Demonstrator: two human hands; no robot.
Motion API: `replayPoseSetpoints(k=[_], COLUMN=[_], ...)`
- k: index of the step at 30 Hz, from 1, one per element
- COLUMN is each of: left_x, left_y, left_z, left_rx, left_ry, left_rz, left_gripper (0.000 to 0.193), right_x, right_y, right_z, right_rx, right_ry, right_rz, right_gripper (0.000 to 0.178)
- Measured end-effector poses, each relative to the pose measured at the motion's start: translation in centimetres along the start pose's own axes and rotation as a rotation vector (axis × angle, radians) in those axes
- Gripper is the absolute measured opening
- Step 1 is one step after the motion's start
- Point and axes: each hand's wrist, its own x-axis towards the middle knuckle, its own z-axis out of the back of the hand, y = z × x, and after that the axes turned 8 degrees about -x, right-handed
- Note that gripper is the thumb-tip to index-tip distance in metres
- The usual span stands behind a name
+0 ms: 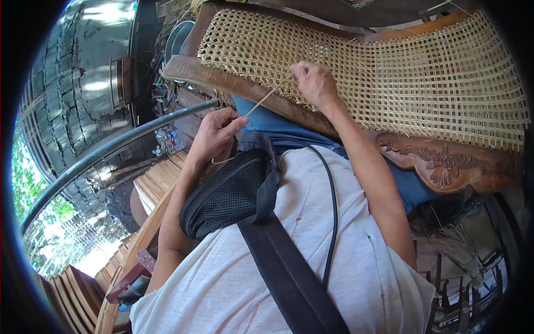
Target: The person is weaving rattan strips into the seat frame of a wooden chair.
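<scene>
Starting at the left, a grey pipe (167, 118) bends through the scene, and its far end lies near the left hand (214, 133). This hand is almost closed: the thumb and the index finger pinch a thin cane strand (261, 104), and the other fingers are curled. The strand lies to the far right of the pinch. Its long axis is slanted from near left to far right, over the near side of the wooden frame (211, 75), toward the left part of the woven cane panel (411, 72). The left hand is the nearer one, because it holds the strand; the right hand (316, 83) is farther and more to the right, above the weaving, near the strand's far end. Its fingers are bent, not spread; I cannot tell if something is between the fingertips, or if they touch the canes, because this part is not clear. The panel extends widely to the right, its long axis going from left to right, and along its near right edge there is a brown carved rail (445, 161).
</scene>
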Motion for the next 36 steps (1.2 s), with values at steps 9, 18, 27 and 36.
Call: replayPoseSetpoints(k=[9, 18, 27, 36], left_x=[7.1, 12.2, 11.4, 11.2], left_y=[-7.0, -5.6, -5.6, -6.2], left_z=[-3.2, -5.5, -4.6, -4.7], left_rx=[0.457, -0.054, 0.569, 0.53], left_ry=[0.038, 0.151, -0.146, -0.182], left_rz=[-0.441, -0.269, -0.204, -0.169], left_gripper=[0.028, 0.03, 0.033, 0.034], right_x=[2.8, 2.3, 1.3, 1.9], right_y=[-1.8, 2.5, 1.8, 5.2], right_z=[9.1, 10.2, 8.0, 6.3], right_rx=[0.099, 0.164, -0.27, -0.51], right_ry=[0.041, 0.147, 0.657, 0.501], right_rz=[-0.143, -0.181, -0.138, 0.005], right_gripper=[0.037, 0.04, 0.031, 0.022])
